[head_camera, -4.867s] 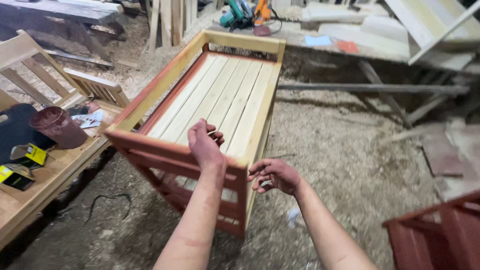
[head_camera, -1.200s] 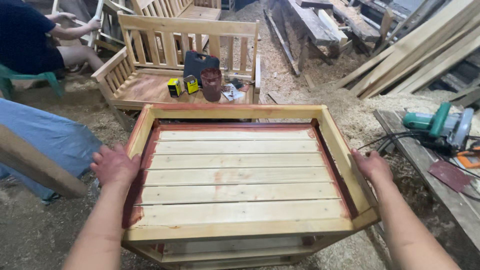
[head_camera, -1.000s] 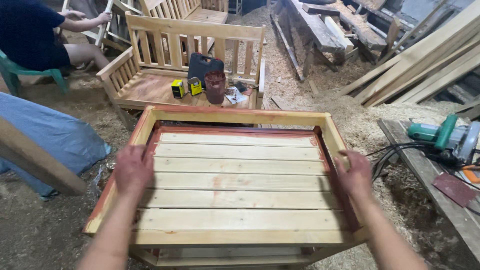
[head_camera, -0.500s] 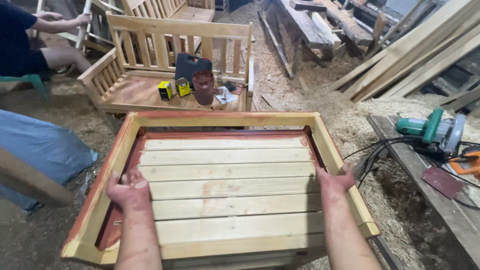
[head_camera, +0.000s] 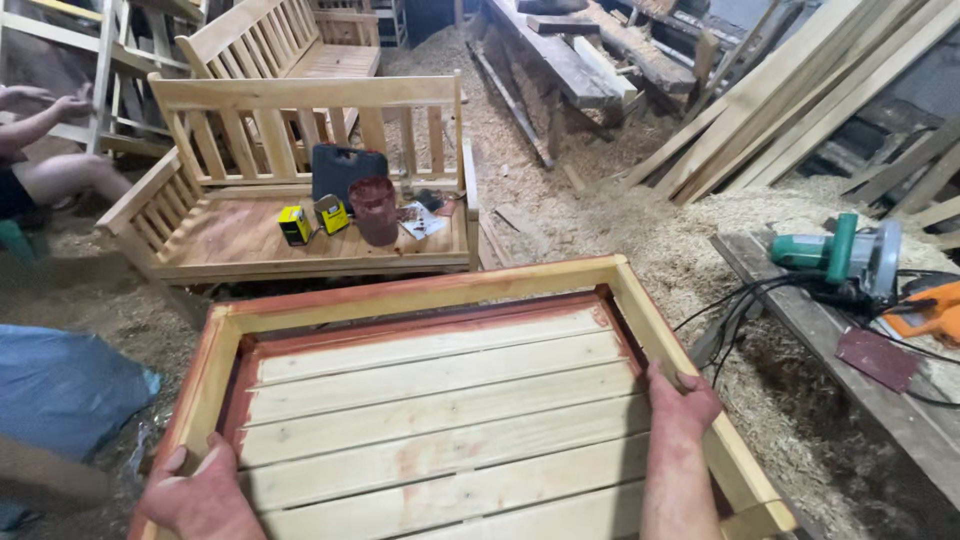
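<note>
A slatted wooden bed frame (head_camera: 430, 290) of pale planks with reddish-stained inner edges fills the lower middle of the head view. My left hand (head_camera: 195, 495) grips its left side rail near the bottom corner. On the opposite side rail my right hand (head_camera: 680, 400) is closed, with the thumb on top of the wood. Both forearms reach up from the bottom edge.
A wooden bench (head_camera: 300, 190) behind the frame carries a dark case (head_camera: 345, 170), a red-stained cup (head_camera: 373, 208) and small yellow boxes (head_camera: 293, 225). A green circular saw (head_camera: 840, 255) with cables lies on planks at right. Another person (head_camera: 50, 150) sits at far left. Sawdust covers the floor.
I moved from the frame's end to stand over it. Both hands went onto the side rails and slid toward me as the frame came nearer.
</note>
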